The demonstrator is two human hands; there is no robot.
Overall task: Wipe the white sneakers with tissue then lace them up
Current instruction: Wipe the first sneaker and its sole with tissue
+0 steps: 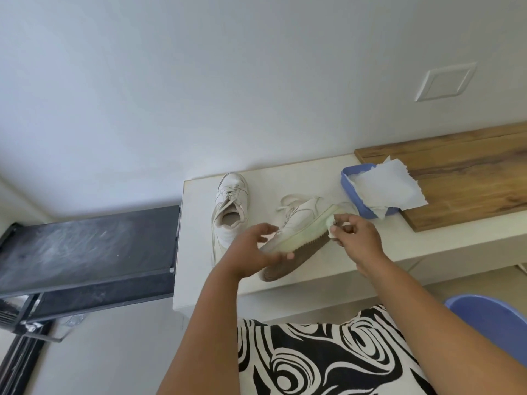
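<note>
White wall rises behind the pale worktop (199, 280), where a wooden board (462, 178) lies at the right. On its side in front of me, the sneaker (296, 232) shows its brown sole, its long axis running from near left to far right, toe toward the blue tray (349, 189) of paper towel (385, 189). My left hand (251, 252) steadies the heel end, grip wide, fingers barely curled on the sole edge. My right hand (356, 238) pinches a wad of tissue (332, 223) against the toe rim. Farther back, the second sneaker (231, 209) stands upright, toe pointing toward the wall.
</note>
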